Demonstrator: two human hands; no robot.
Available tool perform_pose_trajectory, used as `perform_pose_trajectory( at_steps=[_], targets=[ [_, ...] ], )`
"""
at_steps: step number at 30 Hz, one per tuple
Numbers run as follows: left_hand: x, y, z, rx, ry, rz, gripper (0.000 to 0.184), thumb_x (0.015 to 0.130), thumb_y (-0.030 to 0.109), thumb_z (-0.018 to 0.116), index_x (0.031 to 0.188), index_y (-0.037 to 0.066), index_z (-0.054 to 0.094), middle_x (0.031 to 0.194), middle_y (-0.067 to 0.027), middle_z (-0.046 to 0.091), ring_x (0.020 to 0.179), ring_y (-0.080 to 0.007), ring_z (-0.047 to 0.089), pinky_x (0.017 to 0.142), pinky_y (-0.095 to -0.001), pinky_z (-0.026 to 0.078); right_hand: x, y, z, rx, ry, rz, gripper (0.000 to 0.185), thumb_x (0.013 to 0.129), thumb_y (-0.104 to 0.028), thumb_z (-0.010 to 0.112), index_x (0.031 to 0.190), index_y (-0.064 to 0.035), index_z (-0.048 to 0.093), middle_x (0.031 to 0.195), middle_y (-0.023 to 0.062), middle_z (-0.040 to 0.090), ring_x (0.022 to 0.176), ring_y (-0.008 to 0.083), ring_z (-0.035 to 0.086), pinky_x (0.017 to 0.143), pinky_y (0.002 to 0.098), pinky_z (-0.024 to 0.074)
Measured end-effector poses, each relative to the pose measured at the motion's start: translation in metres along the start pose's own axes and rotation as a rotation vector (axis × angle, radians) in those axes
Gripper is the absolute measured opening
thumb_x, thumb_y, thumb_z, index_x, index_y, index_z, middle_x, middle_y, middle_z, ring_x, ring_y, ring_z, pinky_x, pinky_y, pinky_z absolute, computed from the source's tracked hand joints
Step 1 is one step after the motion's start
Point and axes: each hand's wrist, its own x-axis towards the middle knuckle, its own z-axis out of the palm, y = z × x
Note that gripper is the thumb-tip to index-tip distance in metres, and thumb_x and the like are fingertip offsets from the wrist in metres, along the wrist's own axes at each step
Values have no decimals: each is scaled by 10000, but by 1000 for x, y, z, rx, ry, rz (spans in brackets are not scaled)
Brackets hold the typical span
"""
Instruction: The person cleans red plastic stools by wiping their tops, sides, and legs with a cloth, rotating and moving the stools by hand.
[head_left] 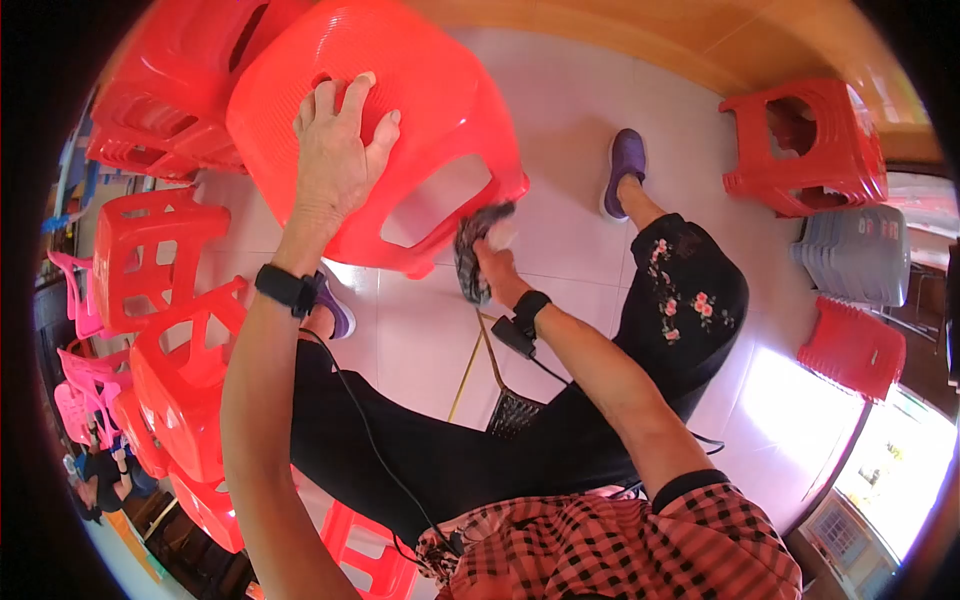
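A red plastic stool (390,60) stands in front of me, its ribbed seat towards me and one open side facing down. My left hand (342,150) holds it at the seat, fingers bent near the centre hole and thumb apart. Beside a lower leg of the stool, my right hand (496,268) is closed around a dark, patterned cloth (470,255). A small pale patch shows at the cloth; I cannot tell what it is. The cloth's edge is blurred and lies close to the leg.
Stacked red stools (170,90) crowd the upper left, with more red stools (185,390) below. At right are a red stack (805,145), grey stools (860,255) and another red stack (850,345). A dark woven basket-like item (513,412) lies between my legs. Another person (105,470) appears far left.
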Motion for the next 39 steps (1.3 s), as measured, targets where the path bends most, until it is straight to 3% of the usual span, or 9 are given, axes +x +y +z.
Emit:
perform_pose_trajectory(
  at_steps=[4,9,14,18,21,24,28,37,39],
  targets=[
    [-1,4,-7,-8,-29,-18,435,839,265,590,1217,82,474,1166,-176,453,1082,-360,422,938,-455,339,44,79,17,-88,-218,-133,292,861,-345,525,907,-57,548,716,82,546,566,154,513,425,315,382],
    [-1,9,-15,-27,-64,-30,444,828,250,598,1219,80,475,1169,-174,449,1089,-355,413,943,-452,335,84,121,77,250,-247,255,311,895,-406,492,901,-96,488,653,52,467,501,171,423,438,313,359],
    [-3,11,-15,-46,-38,-42,447,824,240,600,1221,79,474,1180,-174,443,1099,-348,408,950,-447,328,41,92,78,690,-319,396,239,943,-362,414,815,-175,489,557,-32,399,456,96,357,413,256,292],
    [-2,7,-13,-42,-41,-34,444,816,240,608,1205,70,481,1165,-178,447,1089,-348,421,935,-447,334,4,63,72,645,-513,398,340,953,-410,365,804,-187,574,463,-72,317,382,67,287,370,217,250],
    [-1,6,-9,-49,-11,-25,436,809,235,613,1190,64,487,1139,-179,458,1076,-351,429,919,-449,342,-13,43,56,671,-912,230,404,946,-456,376,1002,-126,602,684,-16,578,504,82,491,442,227,419],
    [-1,4,-3,-84,50,-3,437,787,236,624,1165,57,495,1092,-181,466,1036,-363,436,888,-465,352,-57,-9,56,518,-811,130,430,936,-442,422,1088,-75,586,849,21,648,663,117,603,607,262,517],
    [-2,-2,4,-103,109,2,422,767,212,619,1144,61,504,1038,-173,469,995,-367,443,858,-481,362,-85,-58,54,398,-776,50,374,929,-365,476,1118,-54,560,1033,76,645,879,193,637,825,341,506],
    [-5,-21,-3,-314,69,-2,344,810,125,556,1146,72,506,1041,-180,475,1015,-359,446,890,-463,370,-120,-153,-12,322,-755,-190,335,946,-257,437,1183,-38,526,1131,107,607,1006,206,602,911,355,471],
    [-14,-29,-28,-267,141,-129,363,812,114,556,1169,74,501,1061,-184,480,1016,-364,444,881,-459,377,-148,-200,-8,130,-603,-449,367,967,-276,391,1213,-27,500,1140,104,597,1022,206,588,925,369,458]
  ],
)
